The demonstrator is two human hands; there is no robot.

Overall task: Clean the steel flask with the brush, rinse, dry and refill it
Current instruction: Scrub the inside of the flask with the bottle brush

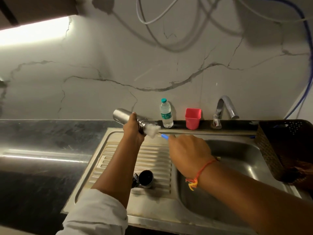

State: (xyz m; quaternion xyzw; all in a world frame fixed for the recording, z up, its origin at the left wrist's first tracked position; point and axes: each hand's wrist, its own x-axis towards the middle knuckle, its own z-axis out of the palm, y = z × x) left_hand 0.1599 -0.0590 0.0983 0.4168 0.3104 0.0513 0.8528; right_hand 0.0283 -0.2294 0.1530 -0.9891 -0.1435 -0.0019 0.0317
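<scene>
Nearest me, my rolled white sleeve (94, 212) crosses the front rim of the steel sink unit (152, 223), and my left forearm reaches forward over the ribbed drainboard (152, 156). On those ribs, close to the front and just left of the basin's edge, the flask's cap (146, 178) lies on its side with its dark hollow facing me; ribbed surface stays free all around it. To the right the basin (237, 167) drops away, and a brown woven basket (279, 146) overhangs its right rim. My right forearm, an orange thread (199, 173) tied at the wrist, crosses above the basin's left edge. My right hand (188, 150) shows its back to me, fingers folded round the blue handle of the brush (164, 136), which sticks out past my knuckles toward the upper left. Its white bristles (153, 130) sit right at the mouth of the steel flask (125, 116); how much is inside I cannot tell. My left hand (133, 128) is wrapped tight around the flask near its neck, holding it in the air over the drainboard's back corner, tilted with the mouth down and right and the base up and left. Behind, on the dark ledge, a plastic water bottle (166, 114), a pink cup (193, 118) and the tap (225, 109) stand in a row, well apart from each other. The dark countertop (42, 141) runs left, and the veined marble wall (118, 65) rises behind with hoses (169, 39) looping overhead.
</scene>
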